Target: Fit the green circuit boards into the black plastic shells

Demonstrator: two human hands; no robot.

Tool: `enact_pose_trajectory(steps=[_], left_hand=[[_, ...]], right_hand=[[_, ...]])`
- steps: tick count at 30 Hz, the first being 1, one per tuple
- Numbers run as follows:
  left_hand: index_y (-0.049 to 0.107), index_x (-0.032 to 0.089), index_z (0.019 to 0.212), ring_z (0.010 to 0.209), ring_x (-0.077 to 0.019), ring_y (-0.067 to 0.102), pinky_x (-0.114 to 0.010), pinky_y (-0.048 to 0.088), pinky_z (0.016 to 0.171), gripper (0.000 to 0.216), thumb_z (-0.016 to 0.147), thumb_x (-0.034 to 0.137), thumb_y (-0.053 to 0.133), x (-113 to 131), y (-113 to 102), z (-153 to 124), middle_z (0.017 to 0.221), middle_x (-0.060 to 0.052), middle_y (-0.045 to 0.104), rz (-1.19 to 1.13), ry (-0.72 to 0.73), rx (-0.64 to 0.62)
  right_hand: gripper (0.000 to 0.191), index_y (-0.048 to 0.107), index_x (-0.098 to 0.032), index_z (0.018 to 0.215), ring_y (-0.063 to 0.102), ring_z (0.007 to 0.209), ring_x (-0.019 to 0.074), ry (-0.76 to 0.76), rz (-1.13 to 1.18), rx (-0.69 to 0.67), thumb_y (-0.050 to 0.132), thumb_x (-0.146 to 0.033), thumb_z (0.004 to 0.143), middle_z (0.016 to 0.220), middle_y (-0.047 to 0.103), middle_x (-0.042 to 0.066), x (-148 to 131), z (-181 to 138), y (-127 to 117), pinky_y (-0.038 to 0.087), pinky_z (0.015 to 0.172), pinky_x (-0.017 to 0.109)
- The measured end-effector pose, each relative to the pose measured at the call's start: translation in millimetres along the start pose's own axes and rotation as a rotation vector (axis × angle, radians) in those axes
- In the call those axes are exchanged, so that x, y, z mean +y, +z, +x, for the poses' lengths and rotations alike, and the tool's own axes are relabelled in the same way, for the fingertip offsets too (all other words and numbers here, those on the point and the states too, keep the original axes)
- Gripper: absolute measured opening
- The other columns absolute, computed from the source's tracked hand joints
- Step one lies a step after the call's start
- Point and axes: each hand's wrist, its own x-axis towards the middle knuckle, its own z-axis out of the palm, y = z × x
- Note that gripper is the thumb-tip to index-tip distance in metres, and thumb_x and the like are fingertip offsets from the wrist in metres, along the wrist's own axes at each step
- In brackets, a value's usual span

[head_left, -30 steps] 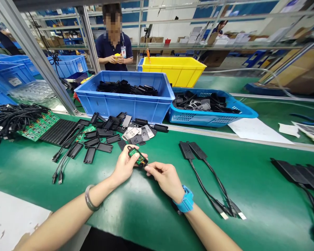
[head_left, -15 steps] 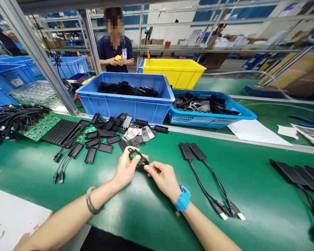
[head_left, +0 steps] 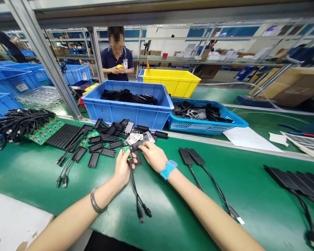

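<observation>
My left hand (head_left: pixel 122 167) is closed around a green circuit board (head_left: pixel 126 150) seated in a small black case. Two black cables (head_left: pixel 134 186) hang from it toward me, their plugs on the bench. My right hand (head_left: pixel 154 157) reaches to the near side of a pile of thin grey and white plates (head_left: pixel 133 138), fingertips pinched at the edge of a dark plate (head_left: pixel 136 146); the grip is partly hidden. Loose black case halves (head_left: pixel 108 152) lie to the left of the pile.
Behind the pile stand a blue bin (head_left: pixel 128 113) and a blue basket (head_left: pixel 206 123), both holding black parts. Cabled black units (head_left: pixel 185 157) lie on the right, with more (head_left: pixel 293 181) farther over. Boards with cables (head_left: pixel 43 130) sit left. A person (head_left: pixel 117 57) stands opposite.
My right hand has left the cased board and moved forward to the plates. My left hand has turned the board so its cables hang toward me. The view has tilted upward.
</observation>
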Motion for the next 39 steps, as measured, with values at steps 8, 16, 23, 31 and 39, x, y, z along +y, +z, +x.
enact_pose_trajectory(steps=[8,16,23,31,39], left_hand=[[0.053,0.016,0.103,0.060,-0.0082,0.055,-0.018,0.040,0.050,0.041,0.065,0.014,0.066,-1,2,-4,0.077,0.000,0.062,0.063,0.014,-0.215],[0.050,0.017,0.114,0.071,-0.0157,0.069,-0.025,0.052,0.058,0.052,0.071,0.031,0.075,-7,1,-13,0.112,-0.013,0.065,0.234,-0.141,-0.383],[0.058,0.013,0.109,0.076,-0.0193,0.070,-0.027,0.055,0.065,0.057,0.061,0.026,0.085,-15,0,-19,0.100,-0.011,0.068,0.304,-0.248,-0.553],[0.061,0.013,0.102,0.067,-0.0147,0.067,-0.025,0.054,0.060,0.049,0.062,0.027,0.084,-18,1,-17,0.095,-0.010,0.069,0.409,-0.213,-0.596],[0.054,0.021,0.129,0.076,-0.0177,0.068,-0.024,0.055,0.059,0.057,0.074,0.026,0.072,-18,-1,-19,0.096,-0.007,0.069,0.565,-0.053,-0.599]], right_hand=[[0.035,0.060,-0.019,0.121,0.059,0.097,0.0234,-0.151,-0.034,0.021,0.047,-0.010,0.090,0.102,0.068,0.010,7,30,7,0.052,0.081,0.034],[0.030,0.054,-0.019,0.116,0.054,0.053,0.0114,0.503,0.840,0.462,0.051,-0.030,0.088,0.073,0.056,-0.002,10,-29,-32,0.047,0.054,0.026],[0.032,0.059,-0.018,0.102,0.057,0.060,0.0118,0.581,1.201,0.276,0.063,-0.042,0.081,0.075,0.059,0.000,-14,-61,-24,0.045,0.052,0.023],[0.033,0.056,-0.019,0.099,0.059,0.058,0.0121,0.603,1.220,0.250,0.066,-0.042,0.078,0.069,0.056,-0.003,-16,-63,-15,0.047,0.052,0.024],[0.041,0.062,-0.017,0.095,0.050,0.057,0.0108,0.573,1.332,0.073,0.055,-0.056,0.085,0.069,0.057,-0.001,-13,-61,-16,0.042,0.051,0.023]])
